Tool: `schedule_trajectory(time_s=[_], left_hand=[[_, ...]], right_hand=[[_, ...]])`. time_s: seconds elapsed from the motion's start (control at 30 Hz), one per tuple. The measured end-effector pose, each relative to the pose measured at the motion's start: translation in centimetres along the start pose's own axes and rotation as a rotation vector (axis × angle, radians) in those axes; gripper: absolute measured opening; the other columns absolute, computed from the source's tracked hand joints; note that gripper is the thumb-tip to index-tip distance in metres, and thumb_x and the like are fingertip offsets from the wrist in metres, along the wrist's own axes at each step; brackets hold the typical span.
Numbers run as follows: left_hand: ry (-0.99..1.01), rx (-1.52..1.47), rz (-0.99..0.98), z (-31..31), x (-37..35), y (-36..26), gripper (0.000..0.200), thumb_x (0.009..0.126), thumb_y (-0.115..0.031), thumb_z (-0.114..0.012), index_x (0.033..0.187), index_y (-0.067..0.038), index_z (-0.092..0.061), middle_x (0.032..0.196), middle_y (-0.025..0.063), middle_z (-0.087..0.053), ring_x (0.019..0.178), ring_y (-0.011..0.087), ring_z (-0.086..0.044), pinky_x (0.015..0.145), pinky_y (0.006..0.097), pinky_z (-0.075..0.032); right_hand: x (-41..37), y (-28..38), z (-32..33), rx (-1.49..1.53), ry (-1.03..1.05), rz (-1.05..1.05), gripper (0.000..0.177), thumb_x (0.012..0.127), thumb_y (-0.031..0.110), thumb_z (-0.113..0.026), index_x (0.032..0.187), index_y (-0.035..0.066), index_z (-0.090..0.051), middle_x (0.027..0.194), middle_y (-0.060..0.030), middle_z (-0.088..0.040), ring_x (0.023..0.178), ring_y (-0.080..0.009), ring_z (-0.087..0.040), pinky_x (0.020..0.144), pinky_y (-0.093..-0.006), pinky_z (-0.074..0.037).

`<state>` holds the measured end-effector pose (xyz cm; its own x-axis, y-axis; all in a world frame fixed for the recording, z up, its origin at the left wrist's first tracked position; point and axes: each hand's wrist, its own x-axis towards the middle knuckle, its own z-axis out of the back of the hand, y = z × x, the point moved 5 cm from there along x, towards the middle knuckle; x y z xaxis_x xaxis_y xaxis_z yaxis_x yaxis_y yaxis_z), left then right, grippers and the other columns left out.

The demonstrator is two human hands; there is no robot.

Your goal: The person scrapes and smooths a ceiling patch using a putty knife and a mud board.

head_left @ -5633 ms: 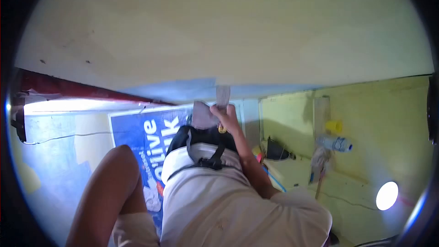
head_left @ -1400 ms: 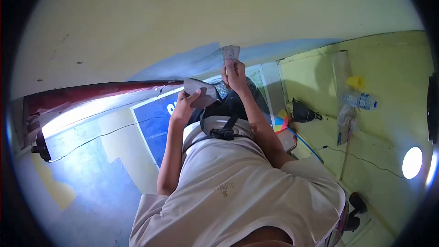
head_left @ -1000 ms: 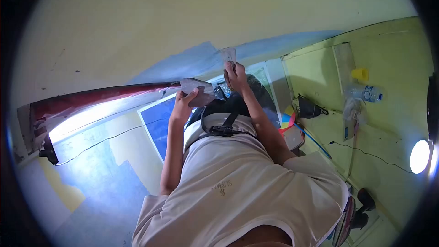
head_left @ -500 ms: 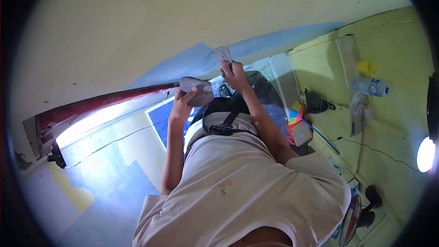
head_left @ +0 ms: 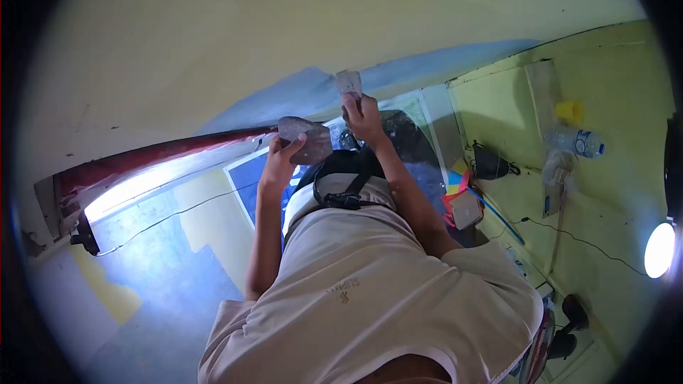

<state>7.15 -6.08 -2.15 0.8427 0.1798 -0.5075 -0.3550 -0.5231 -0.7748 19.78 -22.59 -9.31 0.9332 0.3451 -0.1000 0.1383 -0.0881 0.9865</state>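
Observation:
My right hand (head_left: 364, 121) is closed round the handle of a putty knife (head_left: 349, 82). Its wide, smeared blade points up at the wall, overlapping the edge of a blue patch (head_left: 299, 94) in the cream paint. Lower and to the left, my left hand (head_left: 279, 160) grips a flat grey plate with a rounded corner (head_left: 306, 139), thumb on its face and fingers behind. The plate is held in front of my waist, a short way below the knife.
Cream wall (head_left: 213, 35) spans the top. A reddish ledge (head_left: 163, 148) runs left above a bright light. Along the right wall (head_left: 612, 85) are a yellow cup (head_left: 569, 111), a plastic bottle (head_left: 578, 142) and a black bag (head_left: 492, 161). A lit lamp (head_left: 660, 250) stands far right, trailing a cable.
The view has shifted slightly, with the right-hand wall and its objects sitting a little lower. Both hands keep their holds, and the knife stays by the blue patch.

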Motion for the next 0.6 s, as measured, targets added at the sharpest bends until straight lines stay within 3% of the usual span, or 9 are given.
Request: schedule_trajectory(time_s=[0.17, 0.2, 0.6], left_hand=[[-0.074, 0.073, 0.017, 1.8, 1.0, 1.1, 0.023, 0.09, -0.014, -0.067, 0.106, 0.001, -0.061, 0.102, 0.0106, -0.068, 0.092, 0.0196, -0.066, 0.082, 0.0348, -0.052], [-0.086, 0.063, 0.013, 1.7, 0.9, 1.0, 0.023, 0.09, -0.015, -0.067, 0.106, 0.001, -0.061, 0.102, 0.0104, -0.068, 0.092, 0.0195, -0.066, 0.082, 0.0347, -0.052], [-0.056, 0.189, -0.03, 0.6, 0.3, -0.1, 0.027, 0.09, -0.019, -0.067, 0.107, 0.001, -0.064, 0.102, 0.0077, -0.068, 0.092, 0.0157, -0.065, 0.083, 0.0319, -0.051]], right_hand=[[-0.7, -1.9, 1.2, -0.062, -0.014, -0.044, 0.041, 0.097, 0.032, -0.056, 0.072, -0.001, -0.056, 0.052, -0.0045, -0.05, 0.048, -0.0122, -0.046, 0.047, -0.0333, -0.037], [-0.8, -1.0, 1.1, -0.09, -0.024, 0.025, 0.042, 0.097, 0.031, -0.055, 0.071, -0.001, -0.054, 0.051, -0.0047, -0.049, 0.048, -0.0121, -0.046, 0.047, -0.0324, -0.037], [-0.4, 1.5, 0.7, -0.142, -0.007, -0.022, 0.038, 0.097, 0.031, -0.056, 0.08, -0.002, -0.06, 0.056, -0.0065, -0.055, 0.05, -0.0126, -0.05, 0.048, -0.0317, -0.04]])
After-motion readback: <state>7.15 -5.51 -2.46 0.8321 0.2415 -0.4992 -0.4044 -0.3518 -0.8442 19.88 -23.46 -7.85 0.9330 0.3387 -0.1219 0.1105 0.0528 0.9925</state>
